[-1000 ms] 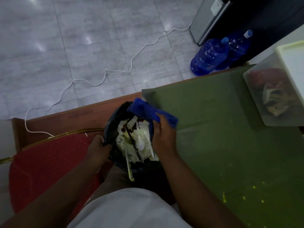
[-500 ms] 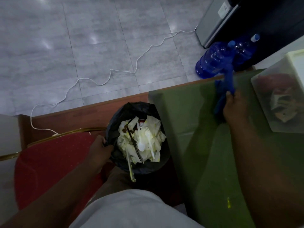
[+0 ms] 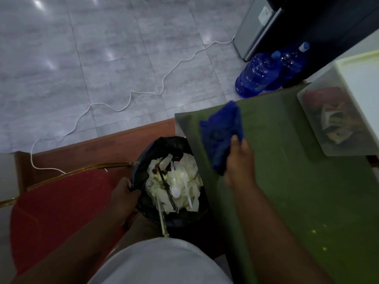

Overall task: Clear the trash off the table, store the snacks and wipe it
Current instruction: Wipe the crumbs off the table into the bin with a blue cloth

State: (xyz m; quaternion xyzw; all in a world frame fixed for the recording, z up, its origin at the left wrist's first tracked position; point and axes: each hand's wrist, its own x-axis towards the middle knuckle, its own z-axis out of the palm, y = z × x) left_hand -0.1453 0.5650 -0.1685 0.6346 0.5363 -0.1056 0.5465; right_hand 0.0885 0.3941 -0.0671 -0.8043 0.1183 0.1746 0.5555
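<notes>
The left hand [image 3: 123,193] is closed on the rim of the trash bag [image 3: 155,152], holding it open just below the table [image 3: 307,191] edge, same as a second ago. The right hand [image 3: 240,162] grips the blue cloth [image 3: 222,132] bunched in its fingers, on the green top near that edge. Half a second ago the cloth was far out by the snack box [image 3: 336,124]; now it is pulled back toward the bag, likely sweeping crumbs in. Yellow specks [image 3: 313,231] remain nearer the body.

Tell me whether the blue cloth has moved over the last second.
Yes. The blue cloth, gripped in the right hand, went from over the trash bag out toward the snack box, then partway back; it now sits over the green table edge.
</notes>
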